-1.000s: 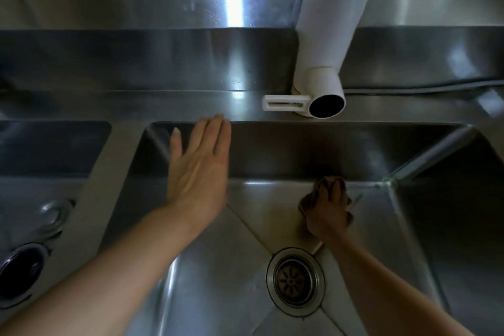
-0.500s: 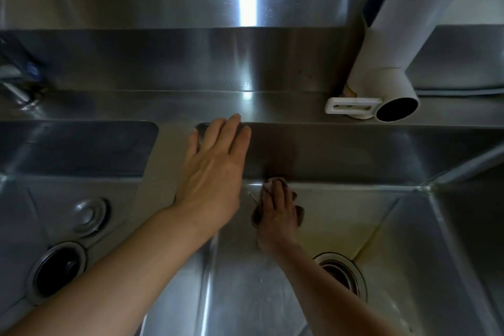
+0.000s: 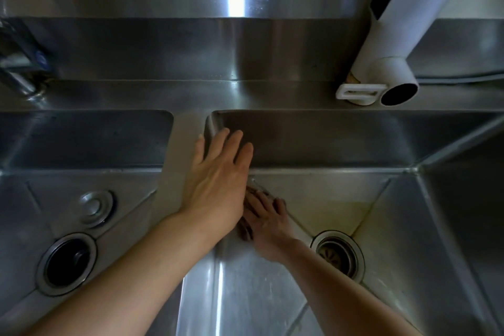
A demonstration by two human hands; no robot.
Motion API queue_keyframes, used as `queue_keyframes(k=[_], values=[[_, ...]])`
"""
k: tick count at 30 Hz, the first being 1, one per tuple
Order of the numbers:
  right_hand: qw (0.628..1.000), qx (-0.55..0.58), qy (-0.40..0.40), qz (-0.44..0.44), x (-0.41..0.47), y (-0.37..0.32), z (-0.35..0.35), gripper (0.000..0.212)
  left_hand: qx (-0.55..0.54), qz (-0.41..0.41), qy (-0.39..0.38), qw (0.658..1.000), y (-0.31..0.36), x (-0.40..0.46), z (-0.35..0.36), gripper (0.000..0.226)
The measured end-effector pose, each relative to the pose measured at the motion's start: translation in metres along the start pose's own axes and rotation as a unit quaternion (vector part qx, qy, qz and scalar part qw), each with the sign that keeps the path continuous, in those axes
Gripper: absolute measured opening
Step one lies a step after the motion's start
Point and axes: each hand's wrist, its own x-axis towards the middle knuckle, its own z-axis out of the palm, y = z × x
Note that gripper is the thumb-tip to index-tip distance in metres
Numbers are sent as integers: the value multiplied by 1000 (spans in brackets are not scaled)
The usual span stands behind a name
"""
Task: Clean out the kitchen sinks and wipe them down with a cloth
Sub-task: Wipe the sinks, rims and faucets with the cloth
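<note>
My right hand (image 3: 268,224) presses a brown cloth (image 3: 244,229) flat against the floor of the right sink (image 3: 341,194), close to its left wall. The fingers lie fairly straight over the cloth, which shows only at its edges. My left hand (image 3: 218,180) hovers open above it, fingers straight, over the sink's back left corner beside the divider (image 3: 182,128). It hides part of the cloth and of my right fingers. The left sink (image 3: 81,144) lies to the left.
The right sink has a strainer drain (image 3: 338,254). In the left sink are an open drain hole (image 3: 66,262) and a round metal stopper (image 3: 95,206). A white faucet spout (image 3: 392,71) hangs over the back ledge at right; a metal tap (image 3: 19,71) stands at far left.
My right hand has slid the cloth leftward across the sink floor, from the middle to the left wall. My view has shifted left with it; my left hand stays near the back corner.
</note>
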Motion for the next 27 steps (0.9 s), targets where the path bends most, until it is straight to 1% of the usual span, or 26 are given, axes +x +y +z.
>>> queue_keyframes(k=[3,7,10,13,16,19,21,22,23,24,25,26,27], values=[[998,-4,-4,58,-25,27,-3,74,8,27,-10,1000,11,-4,0,74],[992,6,-37,123,-48,65,-9,75,5,53,-26,998,37,-1,2,77],[989,14,-28,147,-61,89,-10,73,-6,62,-44,997,58,3,8,76],[982,22,-7,189,-83,118,-9,78,-7,59,-68,996,78,7,20,74],[974,17,-5,225,-101,141,-11,73,-9,52,-93,994,96,10,32,73],[970,18,-4,241,-111,156,-23,62,-21,51,-106,993,117,14,39,72],[966,47,42,250,-118,165,-32,55,-30,52,-111,992,129,18,42,70],[959,80,83,257,-121,173,-37,52,-33,52,-112,992,135,22,44,69],[944,124,134,275,-124,180,-44,47,-35,51,-113,992,139,26,47,69],[921,169,190,294,-127,190,-51,44,-35,49,-115,992,143,30,50,69],[905,174,237,307,-129,202,-56,42,-36,47,-118,991,146,34,54,69],[907,125,254,311,-129,216,-59,44,-35,45,-123,991,149,37,58,69],[917,58,241,312,-129,228,-61,49,-33,42,-130,990,151,41,62,69]])
